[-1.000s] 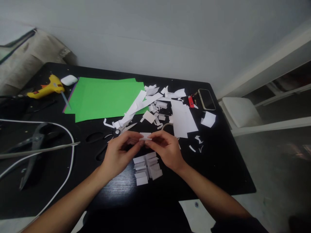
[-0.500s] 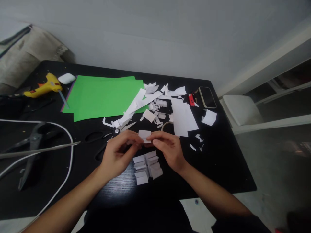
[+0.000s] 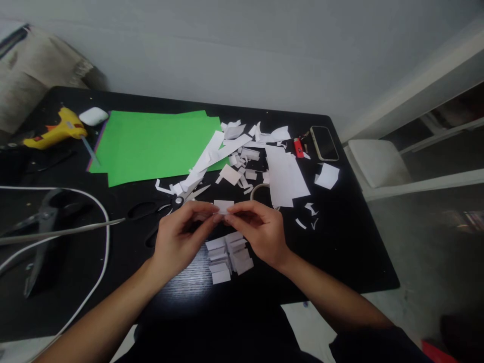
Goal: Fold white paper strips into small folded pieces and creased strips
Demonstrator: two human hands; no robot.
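Observation:
Between my fingertips I hold a small white piece of paper (image 3: pixel 224 206), pinched on its left edge by my left hand (image 3: pixel 184 229) and on its right by my right hand (image 3: pixel 258 227). The fingers cover its lower part. Just below, on the black table, lie several small folded white paper pieces (image 3: pixel 219 258) set in two columns. Close to my left hand is a pair of scissors (image 3: pixel 179 200) with blades spread, its handles partly hidden by that hand. A roll of tape (image 3: pixel 254 192) sits beyond my right hand.
Green sheets (image 3: pixel 159 143) cover the back left. White paper scraps (image 3: pixel 242 156) and strips spread across the middle. A yellow glue gun (image 3: pixel 68 128), white cable (image 3: pixel 108 232), and pliers-like tool (image 3: pixel 41 242) lie left. A red lighter (image 3: pixel 298 147) and phone (image 3: pixel 324 143) lie right.
Both hands have drawn their fingertips closer together on the small paper, and its lower part has become covered. The whole view has shifted slightly.

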